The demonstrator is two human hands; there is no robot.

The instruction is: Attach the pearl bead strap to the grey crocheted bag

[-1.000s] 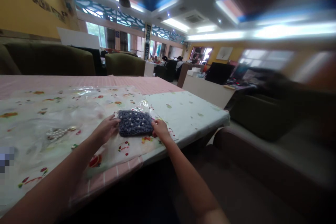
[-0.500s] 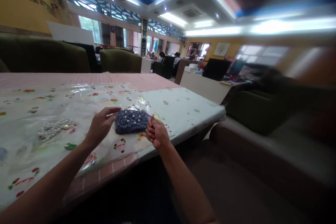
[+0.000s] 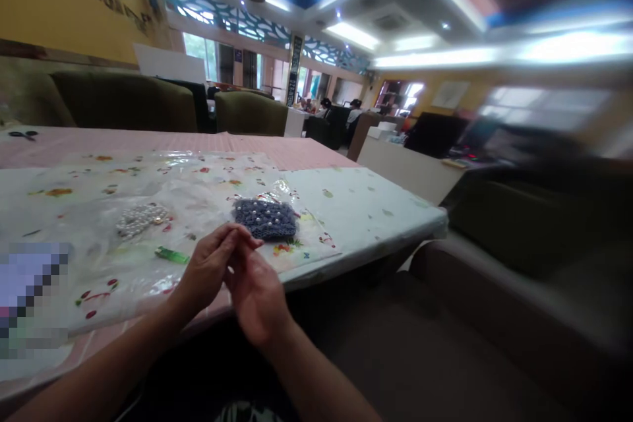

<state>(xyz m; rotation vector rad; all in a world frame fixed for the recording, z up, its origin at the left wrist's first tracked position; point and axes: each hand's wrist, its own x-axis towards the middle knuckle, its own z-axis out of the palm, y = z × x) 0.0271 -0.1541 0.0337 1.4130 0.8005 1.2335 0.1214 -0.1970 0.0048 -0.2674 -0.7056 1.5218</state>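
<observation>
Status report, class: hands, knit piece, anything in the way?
Left hand and right hand together, nothing visibly held. Knit piece lies just beyond. Pearls off left, not between.

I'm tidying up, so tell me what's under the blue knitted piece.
Fruit-printed covering shows around the blue knitted piece, with shiny clear plastic by its far edge. Whatever lies directly underneath is covered.

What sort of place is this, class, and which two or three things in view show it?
Probably an office with a lounge area. Padded green armchairs stand beyond the covered table, a white-sided desk is farther back, and large lettering runs across the yellow wall.
</observation>
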